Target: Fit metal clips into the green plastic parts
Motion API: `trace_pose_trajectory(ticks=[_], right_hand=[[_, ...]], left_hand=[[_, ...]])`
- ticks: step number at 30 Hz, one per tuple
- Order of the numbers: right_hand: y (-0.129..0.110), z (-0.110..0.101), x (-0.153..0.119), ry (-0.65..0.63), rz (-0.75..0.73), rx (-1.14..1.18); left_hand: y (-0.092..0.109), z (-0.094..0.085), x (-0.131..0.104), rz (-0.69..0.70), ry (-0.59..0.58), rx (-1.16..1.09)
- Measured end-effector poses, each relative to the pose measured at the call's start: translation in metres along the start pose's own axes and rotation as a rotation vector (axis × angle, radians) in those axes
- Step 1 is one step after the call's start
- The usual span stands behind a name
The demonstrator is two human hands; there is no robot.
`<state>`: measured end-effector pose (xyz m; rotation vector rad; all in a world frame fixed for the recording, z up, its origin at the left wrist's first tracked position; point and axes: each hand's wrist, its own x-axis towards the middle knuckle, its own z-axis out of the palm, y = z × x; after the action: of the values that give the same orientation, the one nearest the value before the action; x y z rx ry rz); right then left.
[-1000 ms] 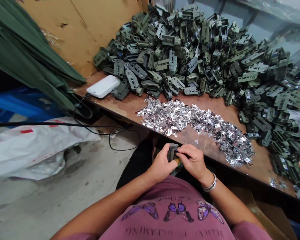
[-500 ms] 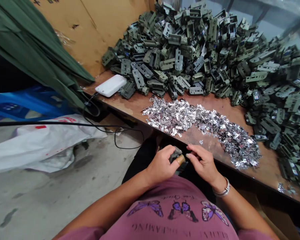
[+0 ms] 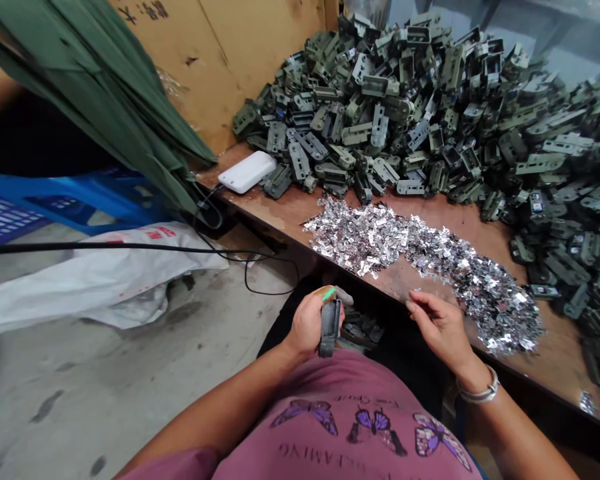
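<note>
My left hand (image 3: 309, 325) is closed around a dark grey plastic housing (image 3: 330, 327), a hollow oblong part whose open side faces up. A tan wrap and a bright green streak show on a finger of that hand. To the right, my right hand (image 3: 441, 325) is over the table's front edge with thumb and forefinger pinched together; whatever is between the fingertips is too small and blurred to make out. Just beyond it lies a heap of small shiny metal clips (image 3: 365, 233), spread in a curved band along the brown table (image 3: 290, 212).
A large pile of similar dark green-grey housings (image 3: 380, 127) covers the back and right. A white power bank (image 3: 247, 171) with a cable lies at the table's left end. More housings (image 3: 363, 329) sit below the edge. A white sack (image 3: 105, 280) lies on the floor, left.
My hands have moved apart; the right one went right to the table edge by the metal clips. The housing in my left hand has turned, so its hollow side now shows.
</note>
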<state>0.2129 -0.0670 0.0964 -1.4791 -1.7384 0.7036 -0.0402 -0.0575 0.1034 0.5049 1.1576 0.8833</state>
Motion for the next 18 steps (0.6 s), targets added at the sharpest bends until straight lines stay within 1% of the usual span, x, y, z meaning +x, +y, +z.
trace_pose_trajectory(ticks=[3,5,6,8,10,11,14,16,18], right_hand=[[0.004,-0.004,0.006,-0.017,0.002,-0.03],[0.006,-0.008,0.015,-0.017,-0.014,-0.07],[0.007,-0.011,0.022,-0.011,-0.026,-0.098],[0.009,-0.018,0.043,0.015,-0.057,-0.164],[0.011,-0.024,0.073,0.045,-0.088,-0.252],[0.013,-0.027,0.091,0.058,-0.1,-0.305],[0.017,-0.027,0.146,0.091,-0.113,-0.49],[0.019,-0.022,0.182,0.102,-0.124,-0.606],[0.022,-0.015,0.212,0.07,-0.139,-0.723]], left_hand=[[-0.001,-0.005,0.004,-0.017,-0.026,-0.046],[-0.003,-0.009,0.008,-0.038,-0.087,-0.025],[-0.005,-0.012,0.012,-0.04,-0.122,0.036],[-0.013,-0.017,0.023,-0.013,-0.181,0.245],[-0.024,-0.02,0.039,0.063,-0.206,0.431],[-0.03,-0.02,0.048,0.084,-0.22,0.463],[-0.048,-0.017,0.076,0.127,-0.244,0.478],[-0.059,-0.011,0.091,0.163,-0.228,0.457],[-0.067,-0.003,0.1,0.186,-0.193,0.404]])
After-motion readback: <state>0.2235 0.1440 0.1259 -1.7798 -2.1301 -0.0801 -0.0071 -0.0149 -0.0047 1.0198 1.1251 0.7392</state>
